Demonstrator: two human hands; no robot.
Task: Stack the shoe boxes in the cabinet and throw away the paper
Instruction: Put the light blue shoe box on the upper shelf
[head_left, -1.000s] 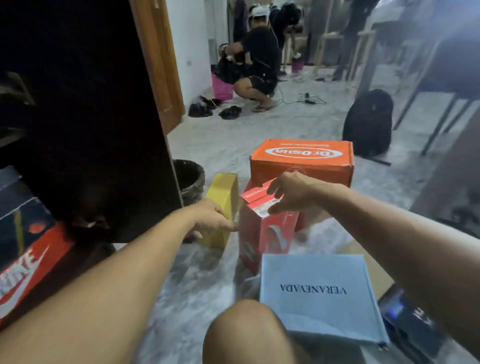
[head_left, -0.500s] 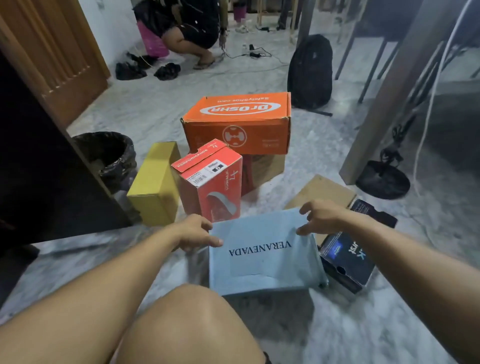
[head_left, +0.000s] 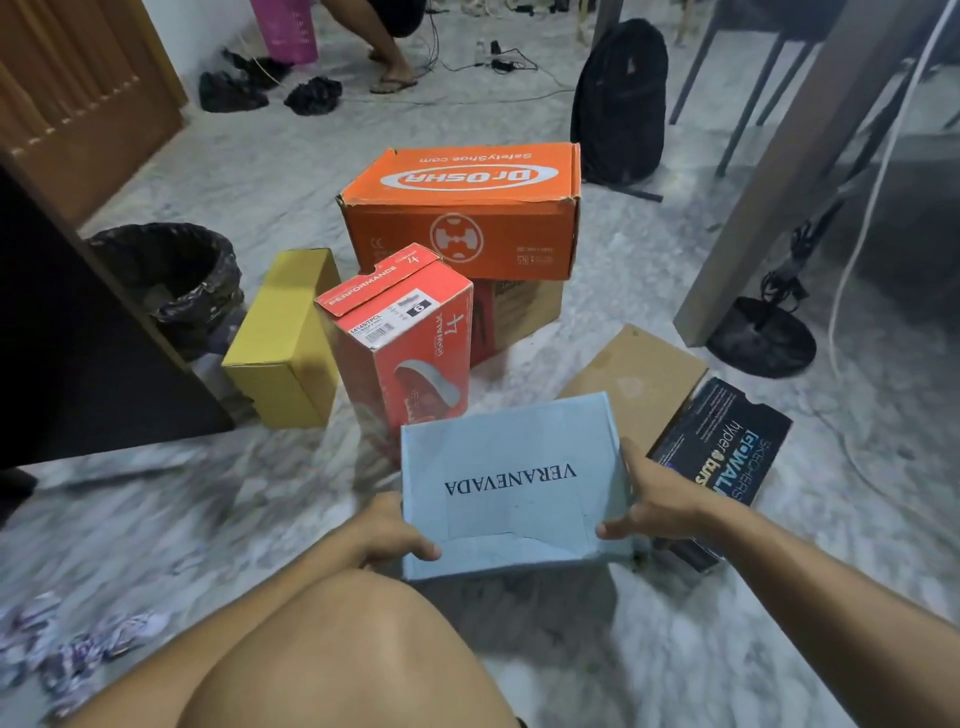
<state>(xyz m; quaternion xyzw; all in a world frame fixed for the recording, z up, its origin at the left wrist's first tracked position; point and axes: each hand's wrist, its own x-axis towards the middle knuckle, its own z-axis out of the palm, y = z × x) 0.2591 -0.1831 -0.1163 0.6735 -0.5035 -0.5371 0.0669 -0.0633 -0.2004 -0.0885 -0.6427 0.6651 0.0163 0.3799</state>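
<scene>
A pale blue shoe box (head_left: 511, 483) marked VERANEVADA lies on the floor in front of my knee. My left hand (head_left: 387, 532) grips its near left corner and my right hand (head_left: 657, 501) grips its right side. Behind it a red shoe box (head_left: 402, 338) stands on end, with a yellow box (head_left: 285, 338) to its left. An orange box (head_left: 467, 213) rests on a brown box (head_left: 519, 312). A dark box (head_left: 724, 452) and a brown cardboard lid (head_left: 634, 374) lie at the right. Crumpled paper (head_left: 78, 644) lies at the lower left.
A black-lined bin (head_left: 166, 270) stands at the left beside the dark cabinet side (head_left: 78, 364). A black backpack (head_left: 621, 104), table legs (head_left: 769, 197) and a stand's round base (head_left: 761, 338) are at the right. Another person squats at the back by a pink basket (head_left: 285, 31).
My view tilted down from the red box. Both hands left the red and yellow boxes, came back toward me and closed on the sides of the blue box.
</scene>
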